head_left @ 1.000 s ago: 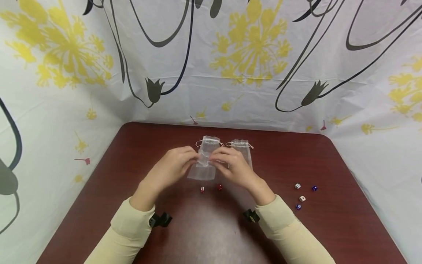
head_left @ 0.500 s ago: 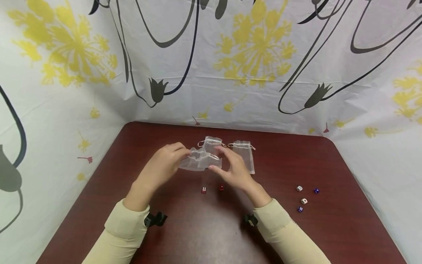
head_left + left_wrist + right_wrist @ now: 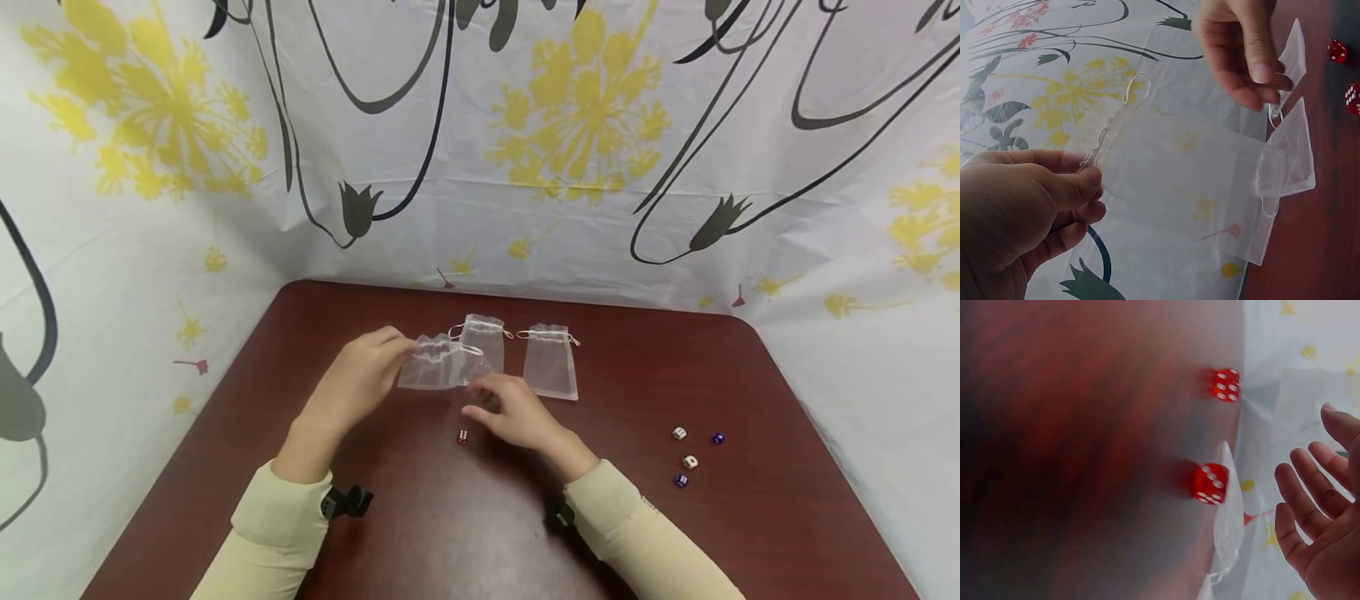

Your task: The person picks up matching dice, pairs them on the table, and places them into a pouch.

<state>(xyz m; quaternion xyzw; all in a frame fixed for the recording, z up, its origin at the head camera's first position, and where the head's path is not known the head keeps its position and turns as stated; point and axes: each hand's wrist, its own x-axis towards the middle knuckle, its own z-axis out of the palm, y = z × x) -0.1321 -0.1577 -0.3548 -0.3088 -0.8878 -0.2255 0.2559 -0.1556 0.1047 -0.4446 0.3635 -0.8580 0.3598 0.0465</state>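
Observation:
My left hand [image 3: 360,375] pinches a sheer white drawstring pouch [image 3: 1172,169] at its gathered top, between thumb and fingers. The pouch hangs out toward the right, above the table, its cord loop sticking up. My right hand [image 3: 517,412] is off the pouch, fingers loosely bent and nothing between them. It hovers near two red dice: one die [image 3: 462,437] shows beside the thumb in the head view, while the hand hides the other there. Both appear in the right wrist view, a six-faced-up die [image 3: 1227,385] and a second die [image 3: 1211,484], apart from the fingers.
Two more sheer pouches lie flat toward the back, one pouch [image 3: 486,333] partly behind the held one and another pouch [image 3: 550,367] to its right. White dice [image 3: 690,462] and blue dice [image 3: 681,481] sit at the right of the dark red table [image 3: 750,533]. A patterned curtain [image 3: 480,167] stands behind.
Both hands were together at the pouch. My right hand has come away, opened and moved down toward the red dice, covering one. My left hand has shifted left with the pouch.

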